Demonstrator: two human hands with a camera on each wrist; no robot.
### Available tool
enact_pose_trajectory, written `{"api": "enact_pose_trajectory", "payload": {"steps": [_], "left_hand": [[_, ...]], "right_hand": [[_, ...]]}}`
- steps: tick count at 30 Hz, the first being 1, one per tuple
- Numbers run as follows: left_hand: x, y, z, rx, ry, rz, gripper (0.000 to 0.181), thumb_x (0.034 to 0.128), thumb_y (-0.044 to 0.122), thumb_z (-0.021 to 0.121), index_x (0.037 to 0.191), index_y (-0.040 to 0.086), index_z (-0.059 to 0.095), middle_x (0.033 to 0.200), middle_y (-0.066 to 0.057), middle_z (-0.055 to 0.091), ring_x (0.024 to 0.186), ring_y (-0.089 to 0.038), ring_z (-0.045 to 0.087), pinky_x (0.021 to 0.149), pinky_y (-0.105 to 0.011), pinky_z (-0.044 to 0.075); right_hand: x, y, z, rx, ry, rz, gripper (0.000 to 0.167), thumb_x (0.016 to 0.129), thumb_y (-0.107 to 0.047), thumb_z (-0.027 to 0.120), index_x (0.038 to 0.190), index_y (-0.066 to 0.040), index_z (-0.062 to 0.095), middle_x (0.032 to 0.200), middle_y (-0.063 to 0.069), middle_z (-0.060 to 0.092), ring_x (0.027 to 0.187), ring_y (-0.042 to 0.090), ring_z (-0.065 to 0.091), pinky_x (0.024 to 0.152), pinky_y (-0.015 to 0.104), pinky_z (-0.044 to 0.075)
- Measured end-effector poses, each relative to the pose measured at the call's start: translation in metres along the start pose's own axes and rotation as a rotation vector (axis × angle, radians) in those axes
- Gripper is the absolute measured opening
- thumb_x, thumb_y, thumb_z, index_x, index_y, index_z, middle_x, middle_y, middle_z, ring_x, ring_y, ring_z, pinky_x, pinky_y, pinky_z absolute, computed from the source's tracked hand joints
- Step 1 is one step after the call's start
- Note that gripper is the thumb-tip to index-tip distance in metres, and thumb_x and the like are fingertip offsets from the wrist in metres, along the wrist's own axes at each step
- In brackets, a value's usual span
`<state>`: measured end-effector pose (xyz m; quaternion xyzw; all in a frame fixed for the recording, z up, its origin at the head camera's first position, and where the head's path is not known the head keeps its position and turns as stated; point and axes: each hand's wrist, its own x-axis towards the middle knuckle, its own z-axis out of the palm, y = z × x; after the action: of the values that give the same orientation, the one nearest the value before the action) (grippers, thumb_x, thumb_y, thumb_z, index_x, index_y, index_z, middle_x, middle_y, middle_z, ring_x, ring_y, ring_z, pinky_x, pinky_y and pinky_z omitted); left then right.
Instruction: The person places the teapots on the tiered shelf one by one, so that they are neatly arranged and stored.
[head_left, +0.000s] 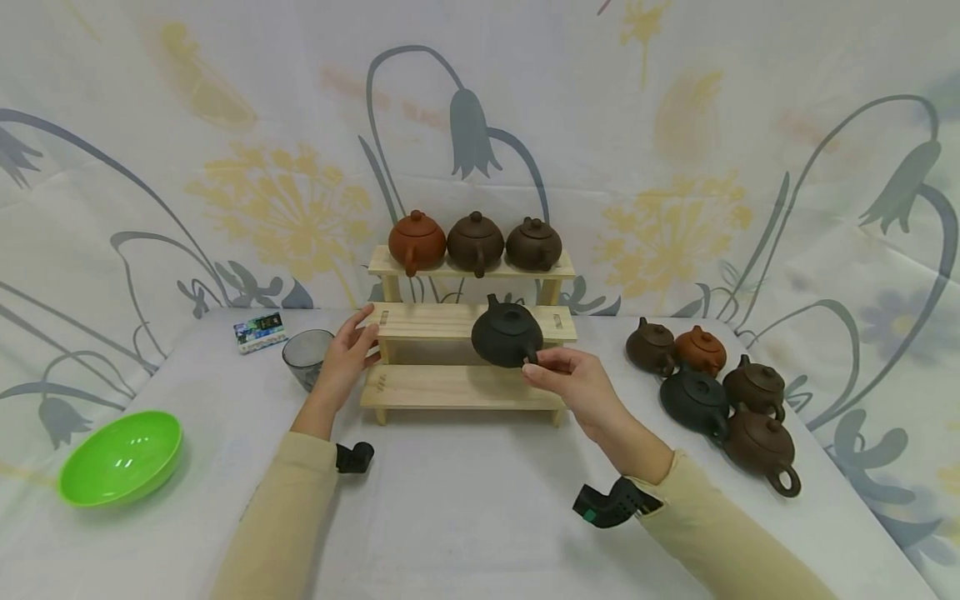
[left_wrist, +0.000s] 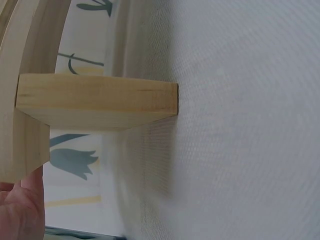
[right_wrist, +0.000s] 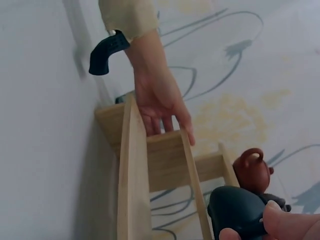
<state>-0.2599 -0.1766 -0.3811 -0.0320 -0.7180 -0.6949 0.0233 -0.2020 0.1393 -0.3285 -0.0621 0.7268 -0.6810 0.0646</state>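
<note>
My right hand (head_left: 581, 387) pinches the handle of a black teapot (head_left: 507, 333), holding it in front of the middle tier of a wooden display stand (head_left: 465, 387). The thumb and a fingertip show beside the dark pot (right_wrist: 235, 210) in the right wrist view. With its fingers at the left end of the middle tier, my left hand (head_left: 347, 358) holds the stand; its fingers (right_wrist: 187, 132) reach around the end. A reddish-brown teapot (head_left: 417, 242), a brown teapot (head_left: 476, 240) and a dark brown teapot (head_left: 534, 243) sit along the top tier.
Several teapots cluster on the right of the white table, among them a black one (head_left: 694, 402) and an orange-brown one (head_left: 701, 350). Left of the stand are a grey glass cup (head_left: 306, 354), a small patterned box (head_left: 259, 332) and a green bowl (head_left: 120, 458). A patterned cloth hangs behind.
</note>
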Motion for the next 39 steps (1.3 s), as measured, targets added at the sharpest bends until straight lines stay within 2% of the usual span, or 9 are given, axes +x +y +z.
{"api": "enact_pose_trajectory", "payload": {"steps": [7, 14, 20, 26, 33, 39], "left_hand": [[0.0, -0.001, -0.001, 0.01, -0.009, 0.011, 0.057, 0.0985, 0.034, 0.045, 0.149, 0.017, 0.025, 0.138, -0.02, 0.037, 0.125, -0.032, 0.039, 0.101, -0.043, 0.036], [0.0, -0.001, 0.0, 0.007, -0.008, 0.012, 0.056, 0.0987, 0.033, 0.045, 0.149, 0.017, 0.025, 0.137, -0.02, 0.037, 0.124, -0.032, 0.04, 0.101, -0.043, 0.037], [0.001, -0.001, -0.001, 0.008, -0.002, 0.009, 0.056, 0.0989, 0.033, 0.045, 0.149, 0.017, 0.025, 0.138, -0.02, 0.037, 0.125, -0.032, 0.039, 0.101, -0.044, 0.037], [0.001, -0.002, 0.0, 0.004, 0.002, 0.008, 0.055, 0.0993, 0.031, 0.045, 0.149, 0.017, 0.025, 0.136, -0.02, 0.039, 0.124, -0.032, 0.04, 0.1, -0.044, 0.038], [0.0, 0.0, 0.0, 0.015, 0.003, 0.007, 0.054, 0.0999, 0.03, 0.043, 0.149, 0.016, 0.025, 0.135, -0.021, 0.039, 0.124, -0.032, 0.04, 0.1, -0.044, 0.037], [0.0, -0.001, -0.001, 0.0, 0.002, 0.008, 0.054, 0.1002, 0.028, 0.043, 0.149, 0.015, 0.025, 0.135, -0.022, 0.039, 0.124, -0.032, 0.04, 0.101, -0.044, 0.036]], "right_hand": [[0.009, -0.003, 0.019, -0.012, 0.022, 0.025, 0.024, 0.087, -0.001, 0.063, 0.106, 0.012, 0.059, 0.084, 0.002, 0.063, 0.079, 0.011, 0.063, 0.08, 0.026, 0.051], [0.02, -0.006, 0.042, -0.018, 0.041, 0.03, 0.025, 0.086, -0.002, 0.066, 0.107, 0.011, 0.061, 0.088, 0.007, 0.063, 0.08, 0.013, 0.062, 0.079, 0.025, 0.051], [0.029, -0.01, 0.061, -0.025, 0.071, 0.06, 0.023, 0.084, -0.005, 0.069, 0.105, 0.005, 0.064, 0.091, 0.009, 0.062, 0.082, 0.014, 0.062, 0.079, 0.026, 0.049], [0.035, -0.011, 0.078, 0.015, 0.079, 0.053, 0.022, 0.084, -0.005, 0.069, 0.103, 0.006, 0.064, 0.091, 0.009, 0.062, 0.082, 0.014, 0.062, 0.08, 0.029, 0.05], [0.04, -0.011, 0.098, 0.078, 0.109, 0.04, 0.025, 0.083, -0.004, 0.069, 0.104, 0.008, 0.063, 0.089, 0.008, 0.061, 0.079, 0.015, 0.064, 0.077, 0.027, 0.051], [0.046, -0.008, 0.114, 0.078, 0.162, 0.045, 0.025, 0.081, -0.006, 0.073, 0.102, 0.007, 0.065, 0.087, 0.006, 0.061, 0.081, 0.015, 0.06, 0.081, 0.037, 0.048]]}}
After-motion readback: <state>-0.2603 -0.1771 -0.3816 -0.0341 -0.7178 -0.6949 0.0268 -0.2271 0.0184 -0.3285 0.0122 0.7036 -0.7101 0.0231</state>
